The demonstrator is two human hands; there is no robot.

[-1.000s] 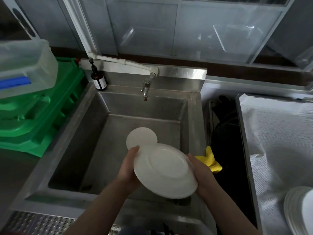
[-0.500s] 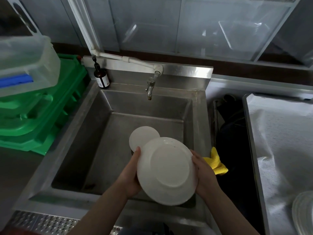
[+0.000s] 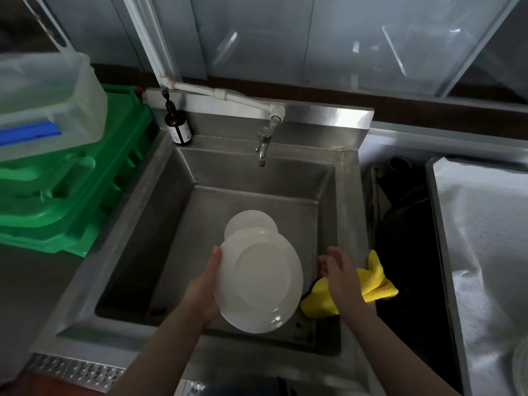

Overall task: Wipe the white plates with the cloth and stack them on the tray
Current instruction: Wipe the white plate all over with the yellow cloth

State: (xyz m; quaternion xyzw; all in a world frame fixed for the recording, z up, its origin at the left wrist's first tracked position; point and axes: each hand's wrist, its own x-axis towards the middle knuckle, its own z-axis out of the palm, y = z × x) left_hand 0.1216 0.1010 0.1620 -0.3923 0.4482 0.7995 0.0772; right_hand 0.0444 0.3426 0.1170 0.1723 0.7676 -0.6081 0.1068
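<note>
My left hand (image 3: 203,292) grips a white plate (image 3: 263,278) by its left rim and holds it tilted over the steel sink (image 3: 137,224). Behind it, lower in the basin, a second white plate (image 3: 248,221) shows partly. My right hand (image 3: 340,272) hovers off the plate's right edge, fingers relaxed, just above a yellow cloth (image 3: 374,281) draped over the sink's right rim. The tray (image 3: 485,252) with a white liner lies to the right; the edge of stacked plates (image 3: 520,370) shows at its near corner.
A tap (image 3: 263,144) juts over the basin from a white pipe. A brown pump bottle (image 3: 178,130) stands at the back left corner. Green crates (image 3: 71,195) under a clear plastic box (image 3: 48,101) fill the left counter. A dark gap separates sink and tray.
My right hand has let go of the plate's right rim and moved right toward the yellow cloth. The left hand alone now holds the plate, tilted more upright.
</note>
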